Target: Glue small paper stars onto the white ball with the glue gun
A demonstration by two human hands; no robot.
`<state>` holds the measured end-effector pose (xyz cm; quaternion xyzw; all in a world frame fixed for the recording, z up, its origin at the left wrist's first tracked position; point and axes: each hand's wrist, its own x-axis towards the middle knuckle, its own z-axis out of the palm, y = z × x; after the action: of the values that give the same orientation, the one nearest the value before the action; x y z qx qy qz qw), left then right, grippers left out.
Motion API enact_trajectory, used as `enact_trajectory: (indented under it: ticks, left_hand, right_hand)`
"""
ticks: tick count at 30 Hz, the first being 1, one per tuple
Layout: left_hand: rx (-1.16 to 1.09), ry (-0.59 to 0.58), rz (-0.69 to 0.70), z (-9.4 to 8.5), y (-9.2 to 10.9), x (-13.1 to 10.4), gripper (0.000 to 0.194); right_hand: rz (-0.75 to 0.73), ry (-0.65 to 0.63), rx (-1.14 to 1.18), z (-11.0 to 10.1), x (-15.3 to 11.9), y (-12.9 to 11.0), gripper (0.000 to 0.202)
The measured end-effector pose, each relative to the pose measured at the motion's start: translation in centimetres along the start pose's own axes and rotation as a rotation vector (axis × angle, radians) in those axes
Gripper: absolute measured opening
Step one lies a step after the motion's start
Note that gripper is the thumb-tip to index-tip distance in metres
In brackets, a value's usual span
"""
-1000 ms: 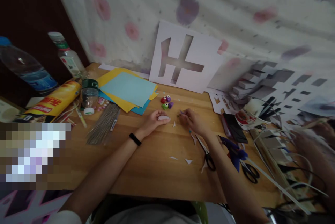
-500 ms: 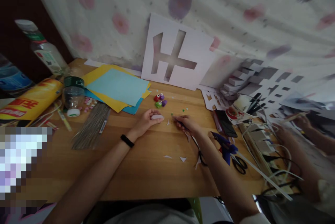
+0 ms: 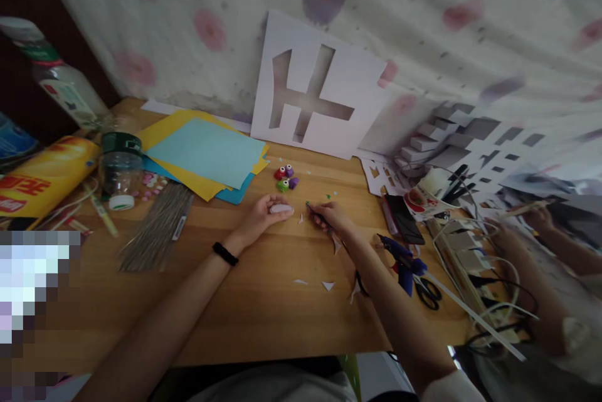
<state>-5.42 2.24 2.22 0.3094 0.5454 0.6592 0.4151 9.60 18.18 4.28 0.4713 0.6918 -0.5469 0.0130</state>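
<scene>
The left hand (image 3: 264,214) rests on the surface (image 3: 263,308), fingers curled around a small pale piece (image 3: 281,208). Just at its 3 o'clock, the right hand (image 3: 332,216) pinches a thin dark tool (image 3: 314,211) whose tip points at that piece. Steadying both wrists on the wood and keeping the tip low would likely serve the fine work best. Small punches (image 3: 286,177) sit at 12 o'clock, paper scraps (image 3: 328,286) at 6, scissors (image 3: 427,292) and a glue gun (image 3: 399,257) at 4. Coloured sheets (image 3: 202,154) lie at 10. Open wood stretches toward the near edge; the right side is crowded with cables and another person's hands.
</scene>
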Motion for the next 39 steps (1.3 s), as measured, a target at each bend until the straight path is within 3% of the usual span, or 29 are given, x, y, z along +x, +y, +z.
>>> enact_trajectory:
  ticks: [10,12,15,20,27,33,39]
  left_hand:
    - [0.003,-0.008,-0.002,0.0,0.1,-0.1,0.038]
    - [0.003,-0.005,-0.004,0.0,0.1,-0.1,0.038]
    - [0.002,-0.008,-0.006,0.1,0.2,-0.1,0.039]
    - [0.007,-0.035,-0.005,0.2,0.4,-0.5,0.042]
    - [0.086,-0.085,0.043,0.5,0.5,-1.2,0.036]
    - [0.142,-0.083,0.111,1.0,-0.2,-1.4,0.034]
    - [0.092,-0.173,0.128,1.3,0.1,-1.6,0.027]
  right_hand:
    - [-0.060,-0.006,-0.081,-0.3,0.3,-0.3,0.026]
    - [-0.119,-0.017,-0.099,-0.6,-0.2,-0.5,0.036]
    - [-0.216,-0.039,-0.122,-1.1,-1.9,-1.0,0.046]
    - [-0.378,-0.057,-0.145,-1.7,-6.2,-1.9,0.034]
    - [-0.659,0.065,-0.247,-1.0,-10.0,-2.3,0.026]
    - [-0.672,0.054,-0.139,-0.6,-9.6,-2.6,0.027]
    - [-0.671,-0.029,-0.017,-0.2,-8.5,-2.9,0.029]
